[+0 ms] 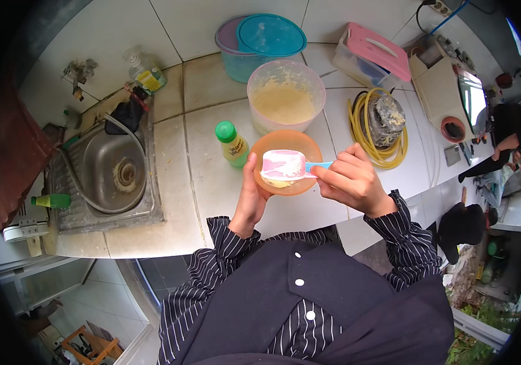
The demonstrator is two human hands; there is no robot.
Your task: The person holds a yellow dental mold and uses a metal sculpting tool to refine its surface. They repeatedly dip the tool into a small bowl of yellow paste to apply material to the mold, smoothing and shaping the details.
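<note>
My left hand (250, 199) is closed on the left side of a translucent orange bowl (288, 140), thumb up along its outer wall. Pale yellow matter shows low in the bowl. Over it, my right hand (353, 184) grips the blue-and-pink handle of a pink-headed spatula (283, 164). White, creamy-looking residue coats the edges of the spatula's head. Just behind the bowl stands a pale pink tub (259, 118) with a yellowish, batter-like mass inside and smears on its wall. Left of the bowl is a green-capped bottle (232, 145), near my left fingertips.
A steel sink (99, 167) with a grey hose lies left, a soap bottle (146, 72) behind it. Along the back are a teal-lidded bucket (270, 36) and a pink-lidded box (376, 52). Right sits a coiled yellow hose (357, 143); another person (513, 131) is at far right.
</note>
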